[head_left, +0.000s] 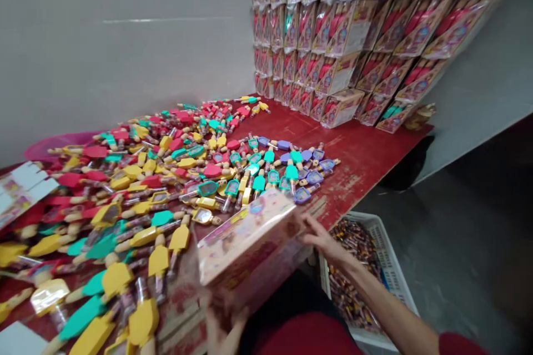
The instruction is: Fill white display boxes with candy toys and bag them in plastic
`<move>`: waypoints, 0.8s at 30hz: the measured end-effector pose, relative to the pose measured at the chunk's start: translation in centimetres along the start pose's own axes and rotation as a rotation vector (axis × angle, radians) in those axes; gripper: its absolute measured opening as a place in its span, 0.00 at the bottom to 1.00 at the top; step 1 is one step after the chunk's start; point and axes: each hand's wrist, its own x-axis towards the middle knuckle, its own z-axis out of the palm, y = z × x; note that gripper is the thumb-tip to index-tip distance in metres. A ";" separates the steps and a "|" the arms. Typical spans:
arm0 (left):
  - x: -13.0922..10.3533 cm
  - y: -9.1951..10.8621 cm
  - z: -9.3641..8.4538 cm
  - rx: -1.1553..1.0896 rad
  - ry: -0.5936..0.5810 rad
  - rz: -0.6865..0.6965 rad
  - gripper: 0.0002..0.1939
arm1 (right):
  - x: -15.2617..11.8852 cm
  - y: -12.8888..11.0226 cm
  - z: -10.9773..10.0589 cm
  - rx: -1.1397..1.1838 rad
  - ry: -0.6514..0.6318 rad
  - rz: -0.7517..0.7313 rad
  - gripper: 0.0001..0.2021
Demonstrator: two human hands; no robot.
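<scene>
A pink, patterned box (245, 233) in clear plastic wrap is held tilted over the front edge of the red table. My left hand (225, 324) grips its near left end from below, with the fingers partly blurred. At the right end of the same box, my right hand (322, 238) has its fingers on the side. Just beyond the box lie many small toy pieces with wooden-looking handles, among them a teal one (273, 177), a yellow one (159, 260) and a purple one (302, 194).
Stacked wrapped boxes (341, 28) stand at the back right of the red table (358, 161). A white crate (389, 249) full of small items sits below the table at right. Behind the pile is a pink basin (54, 146); a flattened carton (25, 188) lies at left.
</scene>
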 end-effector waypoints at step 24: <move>4.1 3.8 19.7 0.479 -0.886 0.278 0.20 | -8.8 -2.5 -15.6 -0.763 1.177 0.113 0.28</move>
